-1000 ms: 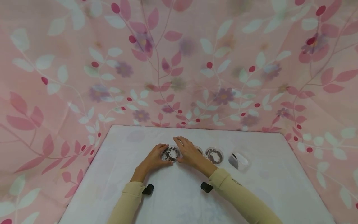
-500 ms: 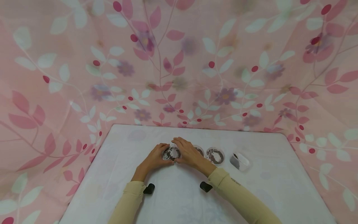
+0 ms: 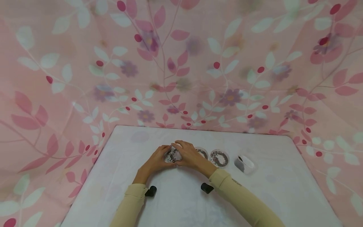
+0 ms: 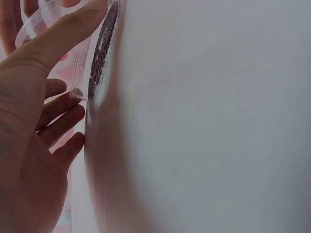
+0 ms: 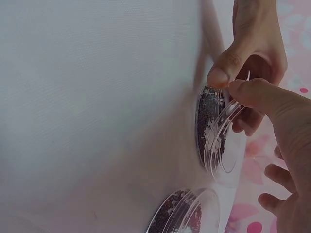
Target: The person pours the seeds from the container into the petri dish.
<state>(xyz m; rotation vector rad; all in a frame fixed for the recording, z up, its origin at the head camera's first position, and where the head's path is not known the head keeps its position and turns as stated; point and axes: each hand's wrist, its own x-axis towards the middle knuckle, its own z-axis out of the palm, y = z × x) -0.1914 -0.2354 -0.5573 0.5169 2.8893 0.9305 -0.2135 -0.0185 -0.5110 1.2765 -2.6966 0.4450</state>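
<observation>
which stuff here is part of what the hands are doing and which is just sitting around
In use:
- left hand, holding the leftmost dish
- right hand, pinching the clear lid
- leftmost dish of dark grains
- clear lid, tilted up off that dish

Lying about:
- second dish, partly behind the right hand
- third dish
- small white container
- white table

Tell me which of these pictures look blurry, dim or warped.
Head view: evenly lit, wide-angle bending of the white table edges, floral backdrop soft. Left wrist view: dim and grey, the left hand blurred up close. Right wrist view: shaded cloth, but the clear round plastic dish of dark seeds is fairly sharp.
</observation>
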